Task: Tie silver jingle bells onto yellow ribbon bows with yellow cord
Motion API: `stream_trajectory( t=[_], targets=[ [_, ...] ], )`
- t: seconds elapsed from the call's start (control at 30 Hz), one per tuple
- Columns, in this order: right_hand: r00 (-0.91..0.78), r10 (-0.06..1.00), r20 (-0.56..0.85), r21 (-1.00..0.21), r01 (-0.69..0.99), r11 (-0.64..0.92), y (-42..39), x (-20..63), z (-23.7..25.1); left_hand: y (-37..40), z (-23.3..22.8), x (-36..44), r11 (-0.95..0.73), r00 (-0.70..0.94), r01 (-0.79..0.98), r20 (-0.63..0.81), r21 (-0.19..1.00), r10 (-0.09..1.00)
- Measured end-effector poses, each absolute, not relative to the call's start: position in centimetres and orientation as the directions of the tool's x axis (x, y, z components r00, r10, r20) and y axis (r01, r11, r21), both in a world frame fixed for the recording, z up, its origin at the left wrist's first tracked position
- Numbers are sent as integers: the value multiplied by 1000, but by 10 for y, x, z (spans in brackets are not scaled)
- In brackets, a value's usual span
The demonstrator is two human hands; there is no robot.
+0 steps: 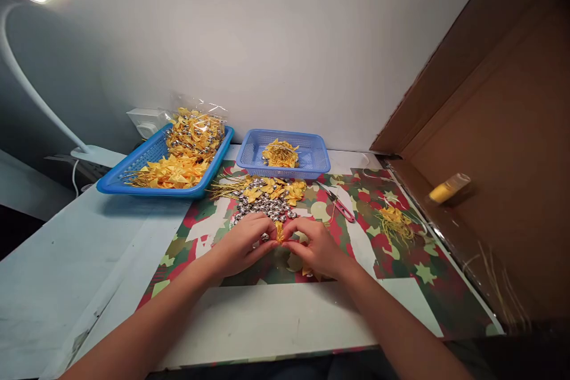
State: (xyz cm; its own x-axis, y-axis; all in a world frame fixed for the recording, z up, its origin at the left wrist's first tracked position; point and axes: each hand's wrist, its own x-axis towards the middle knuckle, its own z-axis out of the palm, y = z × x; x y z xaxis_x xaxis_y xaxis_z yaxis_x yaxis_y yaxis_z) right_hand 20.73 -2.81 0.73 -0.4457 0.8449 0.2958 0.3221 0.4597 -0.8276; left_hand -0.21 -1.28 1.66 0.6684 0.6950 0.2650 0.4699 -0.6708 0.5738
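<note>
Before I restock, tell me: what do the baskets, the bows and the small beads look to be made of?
Baskets: blue moulded plastic, judging by the mesh walls. Bows: yellow ribbon, probably satin, with a slight sheen and folded loops. Beads: shiny silver, metal or metallised plastic; cannot tell which.

No readable text anywhere

No letters, numbers, brand marks or signs can be made out. The patterned sheet (pixel 401 261) along the tabletop's front edge carries only stars and blotches in red, green and cream. The two blue baskets (pixel 133 175) (pixel 312 157) near the back edge are plain. The yellow tube (pixel 447 189) at the right edge is too small and blurred to show whether it bears a label.
</note>
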Motion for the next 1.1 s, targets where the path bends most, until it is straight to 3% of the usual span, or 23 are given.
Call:
stream_trajectory(
  t=[0.23, 0.57, 0.8, 1.1],
  targets=[
    [-549, 752, 364, -585, 494, 644, -26, 209, 2, -13, 15, -3, -689, 713, 464, 227, 556, 663],
    [-650, 707, 278, -486, 540, 688, -32, 207, 13, -18, 23, -6, -573, 727, 409, 126, 710, 675],
    [-682, 666, 302, -638, 374, 673, -34, 202, 12, -22, 29, -6, -413, 741, 300, 62, 860, 668],
    [-657, 664, 358, -681, 303, 667, -35, 203, 9, -23, 37, -7, -332, 764, 324, -38, 886, 644]
  ],
)
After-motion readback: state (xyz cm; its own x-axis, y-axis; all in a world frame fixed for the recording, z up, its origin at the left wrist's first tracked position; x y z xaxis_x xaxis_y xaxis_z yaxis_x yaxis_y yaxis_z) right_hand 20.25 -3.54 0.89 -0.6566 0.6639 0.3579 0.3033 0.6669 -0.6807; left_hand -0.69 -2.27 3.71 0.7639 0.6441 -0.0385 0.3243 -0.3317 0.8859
